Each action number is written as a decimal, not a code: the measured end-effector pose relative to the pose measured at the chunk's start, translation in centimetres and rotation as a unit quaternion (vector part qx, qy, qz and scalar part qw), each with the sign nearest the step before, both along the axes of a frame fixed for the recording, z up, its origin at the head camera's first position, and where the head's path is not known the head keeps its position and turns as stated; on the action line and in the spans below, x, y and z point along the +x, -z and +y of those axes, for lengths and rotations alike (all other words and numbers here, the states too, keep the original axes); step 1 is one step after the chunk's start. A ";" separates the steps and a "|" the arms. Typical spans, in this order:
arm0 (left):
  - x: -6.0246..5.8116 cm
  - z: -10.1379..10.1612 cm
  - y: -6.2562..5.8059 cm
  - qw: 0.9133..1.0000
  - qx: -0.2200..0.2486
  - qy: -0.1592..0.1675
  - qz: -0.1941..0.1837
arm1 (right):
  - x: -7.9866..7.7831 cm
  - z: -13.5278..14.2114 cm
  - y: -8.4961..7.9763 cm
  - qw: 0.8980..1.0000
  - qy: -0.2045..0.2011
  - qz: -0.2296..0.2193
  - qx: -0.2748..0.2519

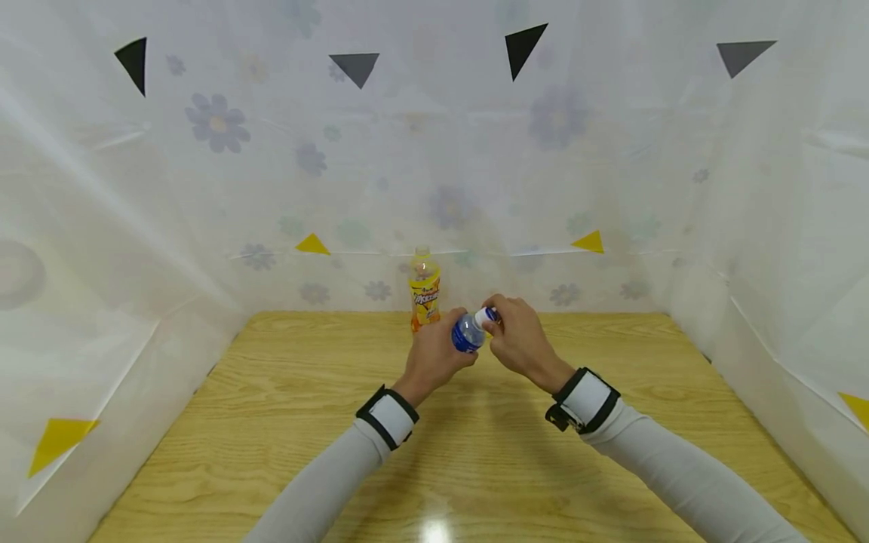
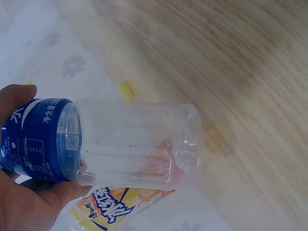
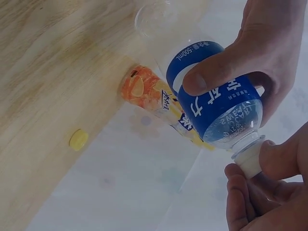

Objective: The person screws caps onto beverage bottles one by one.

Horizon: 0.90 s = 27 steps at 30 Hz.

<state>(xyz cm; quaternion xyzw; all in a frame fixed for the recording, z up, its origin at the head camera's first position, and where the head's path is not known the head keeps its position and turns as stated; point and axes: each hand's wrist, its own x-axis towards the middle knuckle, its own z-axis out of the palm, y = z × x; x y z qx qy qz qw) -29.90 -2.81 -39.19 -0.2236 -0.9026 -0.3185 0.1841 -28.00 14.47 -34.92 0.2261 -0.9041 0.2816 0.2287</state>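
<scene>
My left hand (image 1: 434,354) grips a clear plastic bottle with a blue label (image 3: 214,91) around its label, holding it tilted above the table. Droplets cling inside the bottle's clear lower part (image 2: 134,144). At the bottle's neck, my right hand (image 1: 521,337) pinches the white bottle cap (image 3: 249,160) between thumb and fingers. Just behind the left hand stands a drink bottle with a yellow and orange label (image 1: 425,290), its mouth uncapped. The left hand hides part of its base in the head view.
A small yellow bottle cap (image 3: 78,139) lies on the wooden table (image 1: 271,422), near its back edge. White patterned sheeting (image 1: 448,151) with black, grey and yellow triangles surrounds the table at the back and both sides.
</scene>
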 end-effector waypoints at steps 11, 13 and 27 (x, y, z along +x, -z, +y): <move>0.0 0.0 -0.1 1.000 0.006 0.001 -0.005 | -0.2 0.2 0.4 1.000 -0.011 0.006 -0.013; 0.0 0.0 -0.1 1.000 0.009 0.001 -0.005 | -0.2 0.2 0.4 1.000 -0.012 0.005 -0.013; -1.3 -4.3 -1.5 0.996 0.059 -0.056 -0.027 | 0.1 0.2 0.6 0.997 0.019 -0.072 0.025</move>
